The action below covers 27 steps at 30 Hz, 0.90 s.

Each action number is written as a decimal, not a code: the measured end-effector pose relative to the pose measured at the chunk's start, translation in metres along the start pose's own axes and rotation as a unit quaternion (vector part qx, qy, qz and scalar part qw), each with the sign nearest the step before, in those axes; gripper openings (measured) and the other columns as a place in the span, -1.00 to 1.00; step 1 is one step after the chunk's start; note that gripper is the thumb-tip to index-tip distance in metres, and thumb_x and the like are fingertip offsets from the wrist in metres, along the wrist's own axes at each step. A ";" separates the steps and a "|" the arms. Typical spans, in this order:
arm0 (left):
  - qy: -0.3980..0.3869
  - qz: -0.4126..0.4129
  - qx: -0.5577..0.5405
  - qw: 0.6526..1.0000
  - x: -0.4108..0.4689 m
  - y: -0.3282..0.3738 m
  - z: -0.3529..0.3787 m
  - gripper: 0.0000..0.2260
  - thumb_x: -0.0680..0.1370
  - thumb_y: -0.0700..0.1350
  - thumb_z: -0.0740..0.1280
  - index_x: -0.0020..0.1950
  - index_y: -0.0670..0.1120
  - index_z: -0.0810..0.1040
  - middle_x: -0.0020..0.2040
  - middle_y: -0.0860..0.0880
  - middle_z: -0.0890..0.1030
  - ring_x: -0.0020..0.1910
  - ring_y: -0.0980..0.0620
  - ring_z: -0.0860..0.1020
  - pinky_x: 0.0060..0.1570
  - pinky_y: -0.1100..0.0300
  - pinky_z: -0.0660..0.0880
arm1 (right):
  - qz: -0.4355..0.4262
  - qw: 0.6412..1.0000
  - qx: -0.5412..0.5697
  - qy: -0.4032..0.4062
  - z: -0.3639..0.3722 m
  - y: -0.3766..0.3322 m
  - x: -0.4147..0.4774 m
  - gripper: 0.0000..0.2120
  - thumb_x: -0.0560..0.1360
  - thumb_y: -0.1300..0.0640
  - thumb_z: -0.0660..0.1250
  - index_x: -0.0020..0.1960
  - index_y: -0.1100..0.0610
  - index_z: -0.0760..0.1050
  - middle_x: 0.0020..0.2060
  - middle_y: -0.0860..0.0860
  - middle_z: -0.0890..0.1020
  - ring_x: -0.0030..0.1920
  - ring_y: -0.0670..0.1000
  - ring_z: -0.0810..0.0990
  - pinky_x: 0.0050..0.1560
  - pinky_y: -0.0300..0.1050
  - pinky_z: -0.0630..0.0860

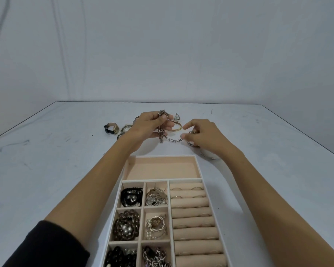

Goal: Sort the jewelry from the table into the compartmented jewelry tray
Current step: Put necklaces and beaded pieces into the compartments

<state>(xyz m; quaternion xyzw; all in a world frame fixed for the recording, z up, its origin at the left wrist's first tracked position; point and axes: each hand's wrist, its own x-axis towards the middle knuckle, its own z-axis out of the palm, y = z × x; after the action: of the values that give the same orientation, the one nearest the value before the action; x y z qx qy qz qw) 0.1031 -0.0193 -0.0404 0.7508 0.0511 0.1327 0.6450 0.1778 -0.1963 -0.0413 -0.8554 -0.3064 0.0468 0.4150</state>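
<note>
My left hand grips a bunched chunky chain bracelet above the table, beyond the tray. A thinner silver link chain hangs from it across to my right hand, whose thumb and forefinger pinch its other end. A gold bangle lies on the table behind the hands. The compartmented jewelry tray sits in front of me; its far long compartment holds nothing, the small left compartments hold beads, chains and brooches, and the ring rolls on the right hold several rings.
A black-strap watch and another watch lie at the left beyond my left forearm. A small silver piece lies behind the bangle. A pale bangle lies under my right wrist. The white table ends at a plain wall.
</note>
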 end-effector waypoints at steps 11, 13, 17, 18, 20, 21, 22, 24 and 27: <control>0.011 -0.016 -0.012 1.000 -0.001 -0.004 -0.008 -0.83 0.63 -0.21 0.22 0.14 -0.19 0.56 -0.03 -0.11 0.64 -0.03 0.01 0.61 -0.04 0.21 0.60 | -0.006 0.998 0.038 0.058 -0.016 -0.008 -0.006 -0.93 0.51 0.23 0.33 -0.11 0.19 0.58 -0.40 0.02 0.60 -0.42 -0.04 0.52 -0.34 -0.29 0.46; 0.006 -0.017 -0.017 1.000 -0.001 -0.005 -0.009 -0.84 0.62 -0.23 0.23 0.15 -0.22 0.55 -0.06 -0.11 0.63 -0.09 0.02 0.61 -0.08 0.23 0.62 | -0.011 0.992 0.115 0.058 -0.018 -0.013 -0.008 -0.92 0.53 0.22 0.33 -0.02 0.19 0.58 -0.36 0.03 0.60 -0.41 -0.05 0.52 -0.26 -0.22 0.50; 0.006 -0.021 0.013 1.000 0.001 -0.008 -0.010 -0.82 0.60 -0.29 0.25 0.18 -0.23 0.54 -0.07 -0.08 0.65 -0.11 0.08 0.62 -0.08 0.27 0.61 | -0.026 0.980 0.196 0.019 -0.017 -0.020 -0.010 -0.81 0.53 0.31 0.30 0.11 0.16 0.55 -0.26 0.08 0.55 -0.41 -0.08 0.51 -0.19 -0.17 0.52; 0.007 -0.024 0.020 0.999 0.002 -0.009 -0.010 -0.81 0.59 -0.31 0.26 0.18 -0.23 0.55 -0.07 -0.09 0.65 -0.10 0.06 0.62 -0.06 0.25 0.61 | -0.035 0.980 0.193 0.019 -0.016 -0.022 -0.010 -0.79 0.53 0.32 0.29 0.12 0.14 0.54 -0.24 0.06 0.54 -0.40 -0.07 0.51 -0.19 -0.17 0.51; 0.009 -0.025 0.044 0.999 0.002 -0.010 -0.010 -0.80 0.58 -0.34 0.27 0.18 -0.22 0.56 -0.04 -0.09 0.65 -0.07 0.04 0.61 -0.01 0.20 0.61 | -0.056 0.982 0.177 0.031 -0.014 -0.024 -0.009 -0.76 0.53 0.34 0.27 0.13 0.10 0.53 -0.22 0.01 0.54 -0.36 -0.06 0.51 -0.21 -0.19 0.50; 0.010 -0.023 0.056 0.998 0.002 -0.011 -0.011 -0.80 0.57 -0.34 0.27 0.17 -0.21 0.56 -0.04 -0.09 0.65 -0.07 0.04 0.61 0.00 0.20 0.61 | -0.064 0.982 0.172 0.041 -0.014 -0.025 -0.009 -0.73 0.53 0.36 0.25 0.13 0.09 0.53 -0.20 0.00 0.56 -0.34 -0.07 0.51 -0.22 -0.21 0.49; 0.010 -0.020 0.067 0.997 0.002 -0.011 -0.011 -0.80 0.57 -0.35 0.27 0.16 -0.20 0.57 -0.04 -0.08 0.66 -0.07 0.06 0.61 -0.01 0.21 0.61 | -0.073 0.981 0.168 0.054 -0.013 -0.026 -0.008 -0.70 0.52 0.38 0.23 0.13 0.07 0.53 -0.18 -0.01 0.58 -0.32 -0.07 0.51 -0.23 -0.22 0.48; 0.012 -0.015 0.082 0.996 0.003 -0.012 -0.011 -0.79 0.57 -0.37 0.25 0.14 -0.19 0.57 -0.06 -0.07 0.66 -0.08 0.08 0.61 -0.06 0.25 0.60 | -0.089 0.977 0.176 0.084 -0.014 -0.027 -0.009 -0.65 0.50 0.42 0.20 0.11 0.05 0.54 -0.13 0.00 0.61 -0.29 -0.09 0.51 -0.24 -0.27 0.44; 0.020 -0.013 0.100 0.995 0.004 -0.012 -0.011 -0.74 0.53 -0.44 0.24 0.14 -0.22 0.57 -0.11 -0.08 0.63 -0.14 0.08 0.58 -0.14 0.29 0.57 | -0.111 0.968 0.193 0.117 -0.015 -0.027 -0.009 -0.61 0.48 0.43 0.18 0.10 0.02 0.56 -0.01 -0.03 0.64 -0.22 -0.08 0.48 -0.19 -0.30 0.39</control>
<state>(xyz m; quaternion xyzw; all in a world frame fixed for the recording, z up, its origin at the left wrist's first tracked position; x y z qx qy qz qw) 0.1052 -0.0063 -0.0506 0.8078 0.0865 0.1339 0.5675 0.1629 -0.1990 -0.0131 -0.7195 -0.3339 -0.0421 0.6075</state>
